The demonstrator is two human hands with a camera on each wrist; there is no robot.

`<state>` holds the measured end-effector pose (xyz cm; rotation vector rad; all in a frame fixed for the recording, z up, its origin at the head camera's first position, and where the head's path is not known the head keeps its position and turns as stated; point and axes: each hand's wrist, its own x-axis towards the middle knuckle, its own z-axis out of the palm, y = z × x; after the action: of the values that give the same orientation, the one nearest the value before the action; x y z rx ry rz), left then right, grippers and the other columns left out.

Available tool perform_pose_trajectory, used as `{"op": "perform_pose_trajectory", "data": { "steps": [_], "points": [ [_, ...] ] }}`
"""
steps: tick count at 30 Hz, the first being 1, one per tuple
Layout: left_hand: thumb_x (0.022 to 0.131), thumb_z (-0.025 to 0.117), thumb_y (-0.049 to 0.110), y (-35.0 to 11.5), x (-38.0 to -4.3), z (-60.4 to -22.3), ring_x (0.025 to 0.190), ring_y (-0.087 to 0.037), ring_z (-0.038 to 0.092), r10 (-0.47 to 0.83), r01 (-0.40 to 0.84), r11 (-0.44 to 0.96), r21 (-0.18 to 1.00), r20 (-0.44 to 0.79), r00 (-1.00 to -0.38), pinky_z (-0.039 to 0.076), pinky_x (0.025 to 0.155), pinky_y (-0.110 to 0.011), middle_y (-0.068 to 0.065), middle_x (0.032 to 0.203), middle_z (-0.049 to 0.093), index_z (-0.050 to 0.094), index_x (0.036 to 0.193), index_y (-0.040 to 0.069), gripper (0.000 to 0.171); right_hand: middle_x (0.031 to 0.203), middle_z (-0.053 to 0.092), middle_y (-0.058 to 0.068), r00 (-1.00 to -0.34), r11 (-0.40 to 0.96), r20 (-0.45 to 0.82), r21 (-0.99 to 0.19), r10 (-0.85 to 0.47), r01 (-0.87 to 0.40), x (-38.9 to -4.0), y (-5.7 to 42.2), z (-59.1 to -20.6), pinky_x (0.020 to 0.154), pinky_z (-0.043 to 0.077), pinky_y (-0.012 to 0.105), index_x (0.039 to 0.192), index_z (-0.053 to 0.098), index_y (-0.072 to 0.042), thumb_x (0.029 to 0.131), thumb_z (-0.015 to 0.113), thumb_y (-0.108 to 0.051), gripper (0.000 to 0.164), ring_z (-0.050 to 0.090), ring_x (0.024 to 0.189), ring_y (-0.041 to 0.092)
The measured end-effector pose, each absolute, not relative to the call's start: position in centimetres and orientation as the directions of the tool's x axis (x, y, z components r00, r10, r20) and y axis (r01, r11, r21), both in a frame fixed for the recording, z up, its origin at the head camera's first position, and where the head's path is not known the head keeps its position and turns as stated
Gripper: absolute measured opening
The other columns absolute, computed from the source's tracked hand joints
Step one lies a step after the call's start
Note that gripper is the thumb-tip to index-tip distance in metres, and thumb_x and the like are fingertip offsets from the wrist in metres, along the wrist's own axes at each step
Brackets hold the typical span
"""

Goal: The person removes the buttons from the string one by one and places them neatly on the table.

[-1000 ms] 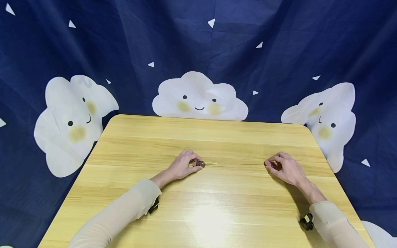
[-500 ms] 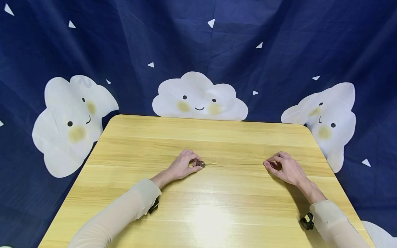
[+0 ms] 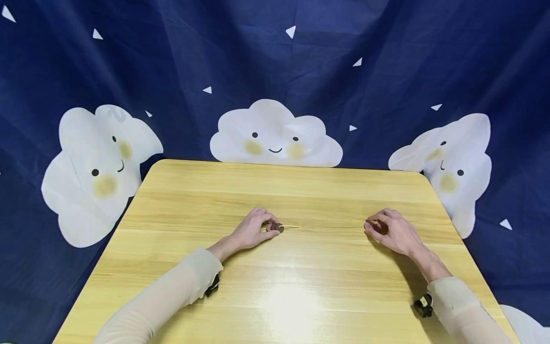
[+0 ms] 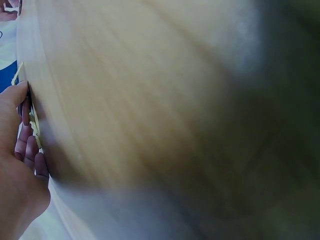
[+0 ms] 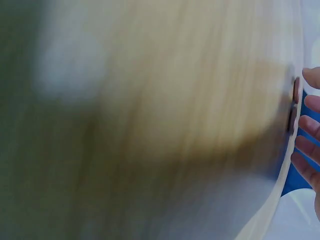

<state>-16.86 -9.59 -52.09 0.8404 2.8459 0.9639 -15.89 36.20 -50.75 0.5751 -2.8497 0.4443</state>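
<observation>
My left hand is on the table, thumb and fingertips around several dark brown round buttons. A pale yellow string trails from them to the right. In the left wrist view, the thumb meets a flat brown button, and the yellow string runs beside the fingers. Farther right, my right hand arches loosely over a reddish-brown button and a darker one. In the right wrist view, its bent fingers stand apart from the reddish button and the dark button.
The wooden table has rounded far corners and a glare patch near the front. Behind it hangs a dark blue curtain with printed clouds. A small black device sits under the right cuff, another under the left.
The left hand and its buttons stay in place. At the right hand, the reddish button shows more clearly by the fingertips than a second ago. The head view has shifted slightly.
</observation>
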Motion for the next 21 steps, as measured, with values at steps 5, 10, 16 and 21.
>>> {"op": "perform_pose_trajectory", "data": {
  "steps": [5,10,16,21],
  "points": [
    [0.092,0.083,0.031,-9.6,-16.9,-52.2,0.101,-0.016,0.053,0.495,0.483,0.669,0.565,0.146,-0.857,0.047,0.094,-0.037,0.002,0.101,0.067,0.076,0.114,0.015,0.028,0.111,0.072,0.004,-0.875,0.861,0.292,-0.227,-0.386,-0.456,-16.0,35.1,-50.1,0.081,0.056,0.051,0.114,0.078,-0.016,0.088,0.083,-0.035,0.033,0.067,0.105,0.028],
    [0.092,0.083,0.031,-9.5,-16.9,-52.2,0.101,-0.016,0.053,0.492,0.476,0.673,0.567,0.138,-0.86,0.047,0.095,-0.037,0.002,0.102,0.067,0.076,0.114,0.015,0.028,0.109,0.071,0.002,-0.847,0.839,0.333,-0.221,-0.415,-0.498,-16.1,33.6,-49.2,0.079,0.055,0.046,0.113,0.079,-0.014,0.086,0.085,-0.033,0.033,0.064,0.098,0.021],
    [0.092,0.082,0.031,-9.4,-16.8,-52.1,0.105,-0.018,0.055,0.491,0.473,0.674,0.567,0.135,-0.861,0.048,0.098,-0.04,0.001,0.104,0.068,0.076,0.115,0.015,0.028,0.109,0.071,0.003,-0.823,0.818,0.364,-0.223,-0.435,-0.531,-16.4,31.5,-48.4,0.077,0.054,0.045,0.115,0.078,-0.013,0.088,0.082,-0.033,0.033,0.063,0.098,0.021],
    [0.092,0.083,0.031,-9.4,-16.8,-52.1,0.105,-0.019,0.055,0.489,0.475,0.67,0.57,0.142,-0.861,0.047,0.097,-0.041,0.001,0.103,0.068,0.076,0.113,0.015,0.027,0.111,0.072,0.004,-0.824,0.806,0.358,-0.248,-0.439,-0.537,-16.7,29.6,-47.9,0.082,0.056,0.048,0.117,0.077,-0.013,0.089,0.082,-0.033,0.035,0.065,0.104,0.026]
  ]
}}
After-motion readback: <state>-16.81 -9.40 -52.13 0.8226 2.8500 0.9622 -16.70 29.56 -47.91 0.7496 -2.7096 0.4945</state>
